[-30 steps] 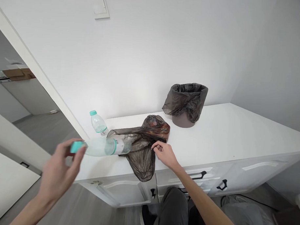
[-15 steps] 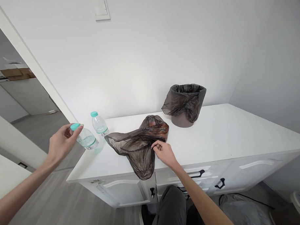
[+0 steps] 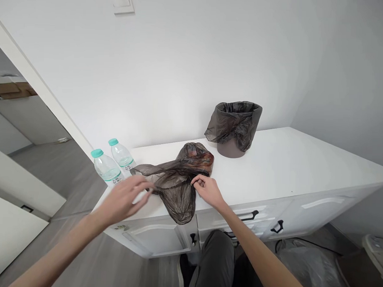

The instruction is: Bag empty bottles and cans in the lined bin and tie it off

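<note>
A thin black plastic bag point(image 3: 178, 197) lies crumpled on the white cabinet top, its front part drooping over the edge. Orange-brown contents show dimly through its far right part. My right hand point(image 3: 207, 189) pinches the bag's near right side between thumb and fingers. Over the bag's left part, my left hand point(image 3: 128, 198) is slightly blurred, with thumb and fingers apart and nothing held. Beyond that hand stand two clear water bottles with mint-green caps: a nearer bottle point(image 3: 105, 167), partly hidden by the hand, and a farther bottle point(image 3: 122, 154).
A brown bin point(image 3: 230, 148) lined with a black bag stands at the back of the white cabinet point(image 3: 256, 179), near the wall. Black handles point(image 3: 278, 226) jut from the cabinet front. To the left is a doorway; a clear plastic bag point(image 3: 309, 265) lies on the floor at right.
My left hand has let go of the nearer bottle's cap and moved right, over the bag. My right hand keeps its pinch. The view has shifted slightly.
</note>
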A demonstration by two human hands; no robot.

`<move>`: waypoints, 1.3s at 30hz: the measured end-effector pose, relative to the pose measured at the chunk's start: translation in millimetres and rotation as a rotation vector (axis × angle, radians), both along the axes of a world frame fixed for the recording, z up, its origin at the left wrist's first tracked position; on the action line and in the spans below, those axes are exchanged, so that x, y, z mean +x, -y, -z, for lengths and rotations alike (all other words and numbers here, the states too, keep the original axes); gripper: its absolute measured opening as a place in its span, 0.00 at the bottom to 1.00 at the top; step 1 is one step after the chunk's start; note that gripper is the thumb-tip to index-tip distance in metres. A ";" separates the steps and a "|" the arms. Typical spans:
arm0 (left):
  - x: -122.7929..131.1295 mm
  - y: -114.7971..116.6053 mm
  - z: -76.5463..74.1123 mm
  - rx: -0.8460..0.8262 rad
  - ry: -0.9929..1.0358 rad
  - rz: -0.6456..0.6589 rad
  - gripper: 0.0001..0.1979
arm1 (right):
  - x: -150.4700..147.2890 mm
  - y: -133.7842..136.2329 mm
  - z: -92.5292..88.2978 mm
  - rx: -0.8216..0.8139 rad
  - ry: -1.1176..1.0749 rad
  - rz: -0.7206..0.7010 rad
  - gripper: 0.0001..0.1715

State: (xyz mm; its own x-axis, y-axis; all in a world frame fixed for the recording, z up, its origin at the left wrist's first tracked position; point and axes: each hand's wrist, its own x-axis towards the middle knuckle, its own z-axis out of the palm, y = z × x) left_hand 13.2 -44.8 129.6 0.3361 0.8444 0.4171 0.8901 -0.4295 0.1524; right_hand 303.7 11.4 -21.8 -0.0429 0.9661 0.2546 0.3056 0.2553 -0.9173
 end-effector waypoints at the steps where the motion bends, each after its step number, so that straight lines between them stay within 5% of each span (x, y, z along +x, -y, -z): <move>1: 11.5 -2.9 9.5 -0.077 -0.073 0.125 0.16 | 0.1 0.0 -0.4 0.003 0.000 -0.001 0.13; 4: 43.3 -24.2 35.8 -0.201 -0.225 0.311 0.20 | 0.5 -0.3 -1.5 0.005 -0.025 -0.001 0.12; 8: 80.5 -66.0 58.8 -0.253 -0.262 0.179 0.23 | 2.2 -3.4 0.8 -0.006 -0.159 -0.019 0.11; 13: 122.0 -106.1 67.9 -0.211 -0.205 0.150 0.18 | 5.0 -5.9 4.6 -0.023 -0.352 -0.050 0.13; 17: 145.6 -121.6 72.2 -0.190 -0.172 0.169 0.20 | 5.0 -4.8 3.4 0.033 -0.303 -0.006 0.12; 22: 158.9 -128.7 85.9 -0.196 -0.164 0.050 0.32 | 3.6 -4.8 2.0 0.020 -0.262 -0.013 0.12; 31: 172.2 -134.5 103.3 -0.146 -0.088 -0.150 0.34 | 2.9 -5.1 2.7 0.010 -0.267 -0.011 0.11; 35: 160.9 -127.2 98.2 -0.180 -0.037 -0.152 0.22 | 2.6 -3.9 0.0 -0.007 -0.268 0.000 0.11; 39: 130.6 -91.3 80.7 -0.245 0.018 -0.091 0.17 | 2.0 -0.2 -5.9 -0.013 -0.254 0.002 0.11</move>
State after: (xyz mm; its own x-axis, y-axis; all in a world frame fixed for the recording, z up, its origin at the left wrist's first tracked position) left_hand 143.8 46.6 48.9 0.2484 0.9474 0.2016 0.9195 -0.2961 0.2584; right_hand 305.7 11.6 -15.9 0.0230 0.9694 0.2444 0.0658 0.2425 -0.9679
